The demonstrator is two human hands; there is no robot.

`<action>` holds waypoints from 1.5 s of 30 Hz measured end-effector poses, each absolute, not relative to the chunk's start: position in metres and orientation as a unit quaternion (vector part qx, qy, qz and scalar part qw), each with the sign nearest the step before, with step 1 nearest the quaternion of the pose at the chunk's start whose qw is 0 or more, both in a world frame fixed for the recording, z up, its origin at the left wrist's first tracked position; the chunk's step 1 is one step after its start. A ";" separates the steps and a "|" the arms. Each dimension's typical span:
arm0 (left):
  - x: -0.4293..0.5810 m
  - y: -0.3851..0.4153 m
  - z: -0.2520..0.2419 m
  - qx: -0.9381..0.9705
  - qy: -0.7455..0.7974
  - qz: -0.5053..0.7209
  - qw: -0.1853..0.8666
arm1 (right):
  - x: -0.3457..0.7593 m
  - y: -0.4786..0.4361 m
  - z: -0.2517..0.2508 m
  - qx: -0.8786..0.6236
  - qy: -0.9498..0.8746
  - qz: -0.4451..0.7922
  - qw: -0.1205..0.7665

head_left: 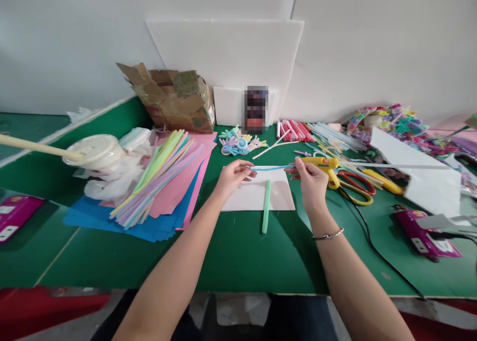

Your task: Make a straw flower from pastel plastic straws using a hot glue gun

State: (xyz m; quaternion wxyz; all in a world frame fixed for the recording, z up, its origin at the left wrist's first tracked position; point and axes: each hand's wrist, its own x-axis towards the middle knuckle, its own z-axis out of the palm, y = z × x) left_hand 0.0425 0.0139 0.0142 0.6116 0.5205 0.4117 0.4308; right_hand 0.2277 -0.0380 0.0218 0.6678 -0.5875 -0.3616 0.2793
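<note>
A blue pipe cleaner point(274, 169) is stretched between my two hands, just above a white sheet of paper point(242, 197). My left hand point(235, 174) pinches one end of it. The other end is pinched in my right hand point(307, 177), whose wrist wears a thin bracelet. A green stick point(266, 207) lies partly on the paper, its near end over the green tabletop. Just past my right hand rests a yellow glue gun point(328, 168). Behind the paper sits a small pile of coiled and bent pastel pipe cleaner pieces point(240, 142).
Pastel pipe cleaners point(156, 182) lie on pink and blue sheets point(130, 227) at left, beside a lidded cup point(93, 150). A cardboard box point(179, 102) stands behind. At right are scissors point(357, 187), a cable point(367, 237), glue sticks point(294, 131) and a purple power strip point(428, 237).
</note>
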 end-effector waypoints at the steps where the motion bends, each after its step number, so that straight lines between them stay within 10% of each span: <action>1: 0.043 0.014 0.013 0.537 0.406 0.435 0.598 | 0.228 -0.038 0.021 -0.586 -0.347 0.288 0.673; 17: 0.039 0.005 0.010 0.795 0.452 0.381 0.134 | 0.234 -0.036 0.021 -0.516 -0.229 0.497 0.659; 45: 0.038 0.006 0.006 0.810 0.408 0.413 0.079 | 0.232 -0.032 0.027 -0.451 -0.122 0.517 0.717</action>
